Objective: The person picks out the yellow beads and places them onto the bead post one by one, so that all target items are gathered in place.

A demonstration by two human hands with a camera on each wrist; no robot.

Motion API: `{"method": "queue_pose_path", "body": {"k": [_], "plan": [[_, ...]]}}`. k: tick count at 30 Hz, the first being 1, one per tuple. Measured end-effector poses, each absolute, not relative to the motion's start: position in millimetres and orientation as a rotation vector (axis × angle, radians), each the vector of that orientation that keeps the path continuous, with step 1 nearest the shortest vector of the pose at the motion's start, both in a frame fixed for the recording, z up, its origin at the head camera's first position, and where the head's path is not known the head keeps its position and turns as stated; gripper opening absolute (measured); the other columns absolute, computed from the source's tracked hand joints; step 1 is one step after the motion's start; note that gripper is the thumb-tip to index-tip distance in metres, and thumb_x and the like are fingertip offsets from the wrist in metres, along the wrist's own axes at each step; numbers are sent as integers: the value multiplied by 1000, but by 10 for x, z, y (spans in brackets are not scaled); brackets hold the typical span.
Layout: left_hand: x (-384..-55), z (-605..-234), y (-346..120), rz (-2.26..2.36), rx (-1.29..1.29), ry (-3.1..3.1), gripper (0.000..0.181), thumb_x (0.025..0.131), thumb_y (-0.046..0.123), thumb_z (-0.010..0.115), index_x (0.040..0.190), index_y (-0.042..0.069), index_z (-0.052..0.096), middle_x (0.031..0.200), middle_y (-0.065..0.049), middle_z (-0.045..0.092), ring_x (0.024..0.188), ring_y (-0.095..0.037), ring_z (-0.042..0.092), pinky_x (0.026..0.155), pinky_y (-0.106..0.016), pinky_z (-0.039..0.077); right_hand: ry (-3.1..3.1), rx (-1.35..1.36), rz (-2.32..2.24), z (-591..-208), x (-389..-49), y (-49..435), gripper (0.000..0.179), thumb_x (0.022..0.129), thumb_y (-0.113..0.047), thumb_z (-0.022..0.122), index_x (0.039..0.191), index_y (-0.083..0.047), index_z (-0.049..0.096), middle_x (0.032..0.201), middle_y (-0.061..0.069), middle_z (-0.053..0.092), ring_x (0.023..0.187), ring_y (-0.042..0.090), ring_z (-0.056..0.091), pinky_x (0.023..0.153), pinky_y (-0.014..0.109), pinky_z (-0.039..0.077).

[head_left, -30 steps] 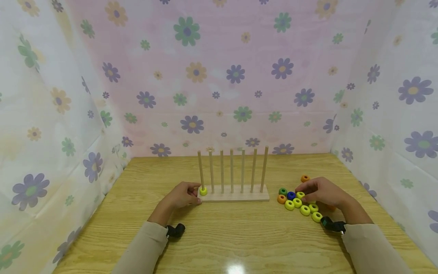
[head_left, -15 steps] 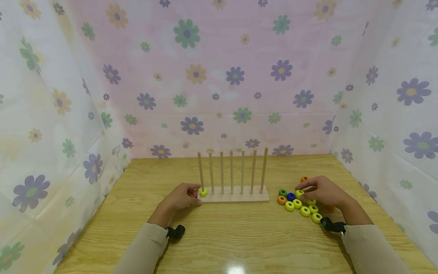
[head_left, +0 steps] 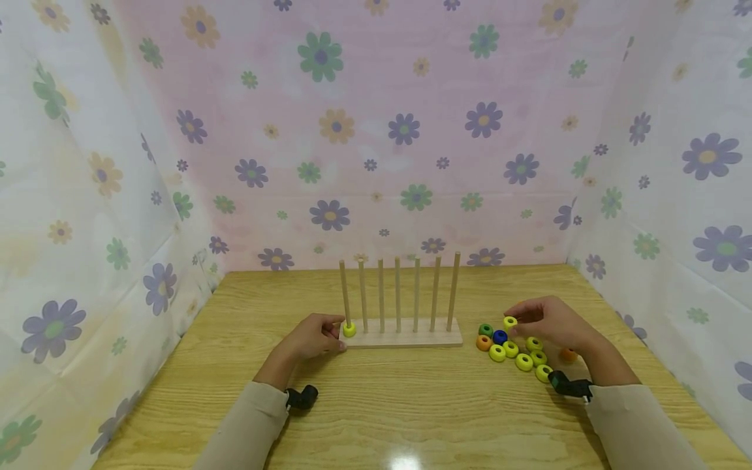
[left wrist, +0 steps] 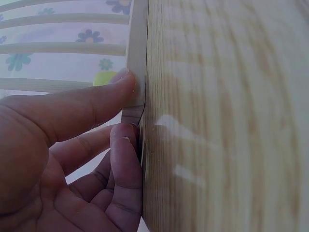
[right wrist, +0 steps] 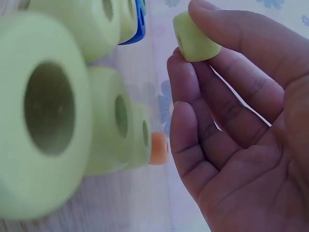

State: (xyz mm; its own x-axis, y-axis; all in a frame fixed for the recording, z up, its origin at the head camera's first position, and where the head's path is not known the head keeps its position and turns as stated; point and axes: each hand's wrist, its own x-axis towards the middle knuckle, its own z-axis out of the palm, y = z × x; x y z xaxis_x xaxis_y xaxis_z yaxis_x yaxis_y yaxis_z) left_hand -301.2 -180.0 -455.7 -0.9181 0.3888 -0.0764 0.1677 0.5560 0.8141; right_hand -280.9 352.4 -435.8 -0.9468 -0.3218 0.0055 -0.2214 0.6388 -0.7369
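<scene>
In the head view a wooden peg rack with several upright dowels stands mid-table. One yellow bead sits low on its leftmost dowel. My left hand grips the left end of the rack's base, thumb on the front edge; some fingertips are hidden behind it. My right hand pinches a yellow ring bead between thumb and fingers, raised above the table. Below and left of that hand lie several yellow beads, a blue bead, a green bead and an orange bead.
Another orange bead lies under the right wrist, partly covered. The wooden table is enclosed by flower-print cloth at the back and both sides. A small black camera is strapped to each wrist.
My right hand has taken a yellow bead from the group and lifted it slightly up and left. An orange bead at the back is now hidden behind that hand. The left hand stays put.
</scene>
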Motion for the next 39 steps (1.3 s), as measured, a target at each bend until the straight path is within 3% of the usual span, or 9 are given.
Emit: {"method": "queue_pose_path", "body": {"k": [17, 27, 39], "plan": [[-2984, -4568, -1799, 1302, 433, 2527, 70, 88, 7, 82, 152, 2, 51, 103, -9, 63, 87, -20, 56, 69, -29, 49, 2809, -455, -1282, -4204, -2751, 3362, 38, 94, -38, 78, 121, -12, 71, 108, 7, 73, 92, 21, 69, 79, 37, 60], [-3014, -4577, -1794, 1299, 457, 2522, 70, 89, 8, 82, 152, 2, 51, 103, -9, 64, 86, -19, 56, 70, -30, 50, 2933, -417, -1268, -4142, -2749, 3247, 40, 94, -49, 75, 122, -20, 73, 111, 4, 75, 95, 14, 71, 79, 27, 58], [-3028, -4588, -1799, 1296, 463, 2534, 71, 88, 7, 82, 151, 1, 51, 99, -8, 64, 82, -18, 55, 67, -31, 49, 3051, -442, -1248, -3883, -2750, 3043, 40, 92, -51, 75, 120, -23, 74, 107, 1, 74, 89, 12, 70, 71, 31, 59]]}}
